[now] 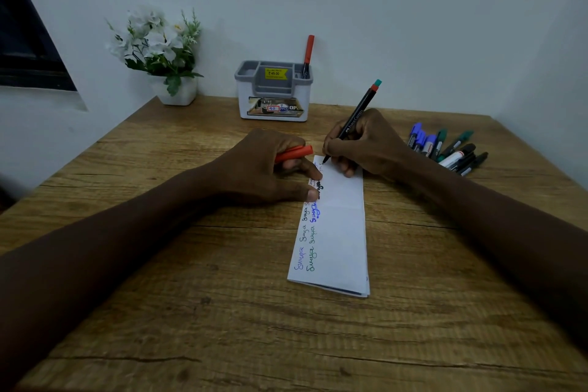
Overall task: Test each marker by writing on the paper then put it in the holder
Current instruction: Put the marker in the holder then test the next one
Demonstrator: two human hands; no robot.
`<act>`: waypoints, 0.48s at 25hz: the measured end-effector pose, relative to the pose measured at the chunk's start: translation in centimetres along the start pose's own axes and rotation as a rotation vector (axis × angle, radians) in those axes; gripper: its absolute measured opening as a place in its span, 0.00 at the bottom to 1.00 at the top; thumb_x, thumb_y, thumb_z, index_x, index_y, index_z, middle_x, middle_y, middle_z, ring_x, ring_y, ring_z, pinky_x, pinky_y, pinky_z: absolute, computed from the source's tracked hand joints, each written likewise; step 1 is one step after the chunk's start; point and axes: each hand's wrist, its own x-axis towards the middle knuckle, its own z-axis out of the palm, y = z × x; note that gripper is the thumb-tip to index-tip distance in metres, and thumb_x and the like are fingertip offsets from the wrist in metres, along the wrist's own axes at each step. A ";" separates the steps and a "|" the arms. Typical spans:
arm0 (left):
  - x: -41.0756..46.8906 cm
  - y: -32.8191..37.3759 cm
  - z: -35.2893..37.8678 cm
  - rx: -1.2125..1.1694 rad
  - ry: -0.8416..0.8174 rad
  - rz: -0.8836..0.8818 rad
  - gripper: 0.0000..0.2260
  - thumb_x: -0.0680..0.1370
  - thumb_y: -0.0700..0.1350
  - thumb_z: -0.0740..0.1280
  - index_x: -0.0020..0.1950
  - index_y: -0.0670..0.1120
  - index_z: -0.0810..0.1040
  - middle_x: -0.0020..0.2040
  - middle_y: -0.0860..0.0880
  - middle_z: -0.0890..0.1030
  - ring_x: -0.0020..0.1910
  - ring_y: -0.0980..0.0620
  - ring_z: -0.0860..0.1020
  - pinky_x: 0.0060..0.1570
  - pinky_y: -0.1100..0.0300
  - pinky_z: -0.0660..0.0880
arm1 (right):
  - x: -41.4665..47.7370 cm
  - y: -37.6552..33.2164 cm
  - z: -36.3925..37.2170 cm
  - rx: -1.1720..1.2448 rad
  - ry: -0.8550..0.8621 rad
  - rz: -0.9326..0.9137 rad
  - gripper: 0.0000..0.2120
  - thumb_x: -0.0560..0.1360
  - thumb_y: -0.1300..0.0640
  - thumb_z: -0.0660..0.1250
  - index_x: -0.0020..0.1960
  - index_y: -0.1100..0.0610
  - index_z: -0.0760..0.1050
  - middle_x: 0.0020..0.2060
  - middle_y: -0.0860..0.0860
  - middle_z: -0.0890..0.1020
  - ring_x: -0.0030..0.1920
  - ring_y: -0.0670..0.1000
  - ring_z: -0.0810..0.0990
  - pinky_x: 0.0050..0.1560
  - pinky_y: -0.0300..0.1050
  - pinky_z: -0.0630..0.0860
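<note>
A folded white paper (337, 232) lies on the wooden table, with blue, green and black writing along its left edge. My right hand (366, 143) grips a thin black marker (356, 114), its tip touching the paper's far end. My left hand (270, 165) holds an orange cap (294, 153) while its fingertips press the paper's left edge. The grey-and-white holder (273, 92) stands at the back against the wall, with one orange-capped marker (308, 54) upright in its right slot. A pile of several blue, green and black markers (445, 146) lies to the right of my right hand.
A white pot of artificial white flowers (159, 51) sits at the table's back left corner beside the wall. A dark window frame (25, 35) is at the far left. Walls close in the table behind and on the right.
</note>
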 end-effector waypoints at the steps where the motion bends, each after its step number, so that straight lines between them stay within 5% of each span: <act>1: 0.0 0.0 0.0 -0.002 0.002 0.006 0.18 0.70 0.51 0.81 0.38 0.46 0.73 0.44 0.53 0.86 0.51 0.65 0.84 0.49 0.61 0.81 | 0.0 0.0 0.0 0.000 -0.004 -0.002 0.07 0.77 0.65 0.71 0.46 0.70 0.80 0.31 0.53 0.83 0.25 0.46 0.81 0.26 0.36 0.77; 7: 0.1 -0.1 -0.1 0.006 -0.004 0.003 0.19 0.70 0.52 0.81 0.38 0.46 0.73 0.44 0.51 0.87 0.51 0.62 0.84 0.49 0.54 0.82 | 0.2 -0.1 0.1 -0.001 0.014 0.015 0.06 0.77 0.65 0.71 0.45 0.69 0.81 0.30 0.53 0.83 0.24 0.46 0.81 0.26 0.37 0.77; 12: 0.2 -0.3 0.0 -0.003 -0.013 -0.010 0.19 0.70 0.51 0.82 0.39 0.43 0.73 0.41 0.55 0.85 0.50 0.67 0.83 0.48 0.61 0.81 | 0.2 0.0 0.1 -0.018 0.026 0.016 0.07 0.77 0.64 0.71 0.45 0.68 0.81 0.28 0.52 0.83 0.23 0.47 0.80 0.25 0.37 0.77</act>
